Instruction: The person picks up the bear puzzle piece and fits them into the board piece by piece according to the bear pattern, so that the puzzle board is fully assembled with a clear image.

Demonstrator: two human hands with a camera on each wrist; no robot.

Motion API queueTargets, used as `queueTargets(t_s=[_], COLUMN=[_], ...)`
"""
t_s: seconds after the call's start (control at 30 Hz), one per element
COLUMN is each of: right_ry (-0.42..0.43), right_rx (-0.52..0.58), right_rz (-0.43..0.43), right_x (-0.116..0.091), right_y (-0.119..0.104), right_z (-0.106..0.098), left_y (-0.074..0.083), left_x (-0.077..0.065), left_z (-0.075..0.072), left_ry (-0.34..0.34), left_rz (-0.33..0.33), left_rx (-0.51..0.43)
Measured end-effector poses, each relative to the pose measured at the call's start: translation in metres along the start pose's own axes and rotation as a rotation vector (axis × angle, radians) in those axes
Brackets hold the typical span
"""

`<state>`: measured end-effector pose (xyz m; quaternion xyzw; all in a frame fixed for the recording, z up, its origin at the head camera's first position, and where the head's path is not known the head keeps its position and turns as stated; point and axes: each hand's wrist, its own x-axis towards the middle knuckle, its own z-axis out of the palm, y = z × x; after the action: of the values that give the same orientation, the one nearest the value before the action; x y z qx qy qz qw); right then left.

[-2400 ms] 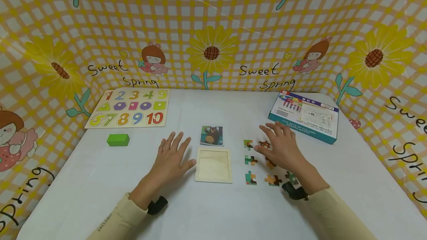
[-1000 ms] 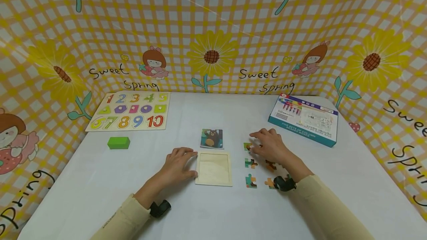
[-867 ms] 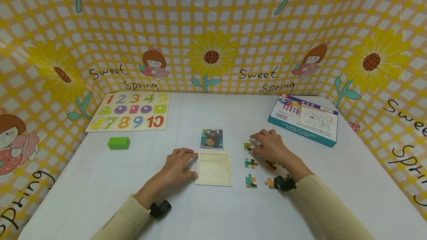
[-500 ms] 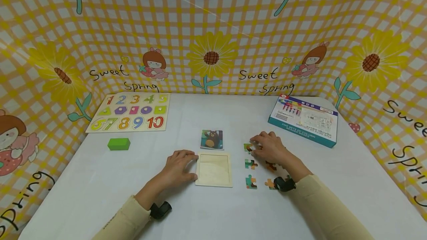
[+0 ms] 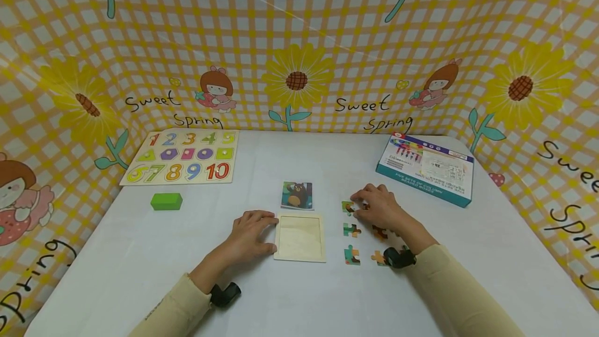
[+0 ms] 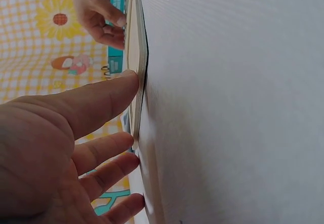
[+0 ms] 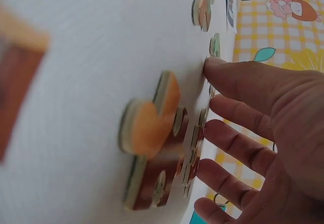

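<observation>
A square wooden puzzle tray with a bare recess lies flat in the middle. At its left edge is my left hand, thumb and forefinger touching the rim, the other fingers spread in the left wrist view. To the right, several jigsaw pieces lie in rows. My right hand pinches the far-left puzzle piece between thumb and forefinger, the piece flat on the table. In the right wrist view a brown-and-orange piece lies close to the camera. The hand and wrist camera hide some pieces.
A bear picture card lies just beyond the tray. At the back left is a number-and-shape board, with a green block before it. A teal-edged box lies at the back right. Checked cloth rises behind the table.
Since the earliest frame, my left hand has come down to the tray's left edge and my right hand has lowered leftward onto the far-left puzzle piece. Over the last second both have stayed put.
</observation>
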<state>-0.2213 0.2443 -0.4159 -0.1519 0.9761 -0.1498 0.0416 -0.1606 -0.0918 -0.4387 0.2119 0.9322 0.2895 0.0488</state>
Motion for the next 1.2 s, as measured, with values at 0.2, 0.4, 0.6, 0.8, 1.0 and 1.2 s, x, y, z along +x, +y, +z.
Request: queueTargets(t_s=[0.2, 0.4, 0.6, 0.8, 1.0, 1.2], right_ry=[0.002, 0.009, 0.013, 0.021, 0.012, 0.009], right_rx=[0.003, 0.016, 0.016, 0.007, -0.013, -0.017], right_rz=[-0.016, -0.019, -0.017, -0.015, -0.010, -0.026], right_x=[0.0004, 0.0008, 0.0013, 0.0018, 0.0013, 0.0018], right_y=[0.0028, 0.0033, 0.0034, 0.0051, 0.0056, 0.0059], right_z=[-0.0001, 0.0001, 0.0011, 0.0034, 0.0024, 0.0017], left_y=[0.0004, 0.0017, 0.0035, 0.0046, 0.0046, 0.0047], left_x=[0.0001, 0.0001, 0.0004, 0.0018, 0.0036, 0.0013], left_z=[0.0000, 0.0001, 0.0007, 0.0032, 0.0060, 0.0017], left_ry=[-0.004, -0.009, -0.012, -0.010, -0.008, -0.036], left_rz=[0.008, 0.015, 0.017, 0.020, 0.020, 0.027], left_rx=[-0.005, -0.001, 0.005, 0.015, 0.025, 0.013])
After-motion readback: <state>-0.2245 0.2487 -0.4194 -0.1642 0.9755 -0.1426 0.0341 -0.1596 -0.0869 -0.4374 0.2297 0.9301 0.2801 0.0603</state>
